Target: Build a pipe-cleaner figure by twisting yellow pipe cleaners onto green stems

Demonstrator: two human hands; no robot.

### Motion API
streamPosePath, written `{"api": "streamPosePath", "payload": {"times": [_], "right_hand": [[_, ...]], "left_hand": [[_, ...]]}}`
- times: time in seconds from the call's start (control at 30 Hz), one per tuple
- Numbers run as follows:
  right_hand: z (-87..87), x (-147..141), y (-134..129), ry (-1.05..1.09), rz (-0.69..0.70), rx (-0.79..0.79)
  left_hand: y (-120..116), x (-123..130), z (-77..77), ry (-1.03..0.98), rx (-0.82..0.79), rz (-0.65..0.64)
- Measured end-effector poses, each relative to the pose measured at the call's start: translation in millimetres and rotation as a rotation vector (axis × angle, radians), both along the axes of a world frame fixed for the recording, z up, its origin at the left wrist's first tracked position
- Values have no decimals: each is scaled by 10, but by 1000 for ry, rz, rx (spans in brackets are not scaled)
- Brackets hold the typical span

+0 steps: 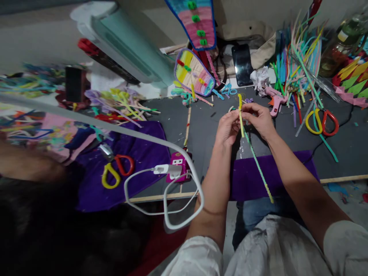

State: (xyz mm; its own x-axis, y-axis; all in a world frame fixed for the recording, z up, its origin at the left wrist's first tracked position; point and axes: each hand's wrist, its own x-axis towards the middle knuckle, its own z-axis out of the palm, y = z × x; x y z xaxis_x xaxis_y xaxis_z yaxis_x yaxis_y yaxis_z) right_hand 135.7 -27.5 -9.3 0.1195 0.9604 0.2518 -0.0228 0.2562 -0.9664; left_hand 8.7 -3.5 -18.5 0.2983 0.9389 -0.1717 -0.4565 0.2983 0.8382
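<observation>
Both hands meet above the dark table [201,126], pinching a fuzzy pipe cleaner. My left hand [228,126] closes on its yellow part [241,124], and my right hand [258,118] grips the same part from the other side. The yellow top end sticks up between the fingertips. Below the hands, a long green strand [255,159] with a yellowish tip slants down towards my lap; its join with the yellow part is too small to make out. A purple cloth [255,176] lies beneath it at the table edge. The innermost fingertips partly hide the held spot.
A pink glue gun [277,101] and scissors [322,122] lie right of my hands. Pipe cleaner bundles [299,65] stand behind. On the left are more scissors [117,170], a socket block [177,165], a white cable [198,184] and another person's arm [25,163].
</observation>
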Motion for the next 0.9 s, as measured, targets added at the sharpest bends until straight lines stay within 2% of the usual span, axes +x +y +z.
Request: {"api": "streamPosePath", "payload": {"times": [0.3,0.73,0.9], "right_hand": [[34,5,0,13,34,26],[94,49,-14,-19,38,22],[98,45,-18,-41,31,6]], "left_hand": [[-23,24,26,-95,-64,-66],[-58,32,81,9,-91,-54],[-66,45,92,-15,-35,-51]]}}
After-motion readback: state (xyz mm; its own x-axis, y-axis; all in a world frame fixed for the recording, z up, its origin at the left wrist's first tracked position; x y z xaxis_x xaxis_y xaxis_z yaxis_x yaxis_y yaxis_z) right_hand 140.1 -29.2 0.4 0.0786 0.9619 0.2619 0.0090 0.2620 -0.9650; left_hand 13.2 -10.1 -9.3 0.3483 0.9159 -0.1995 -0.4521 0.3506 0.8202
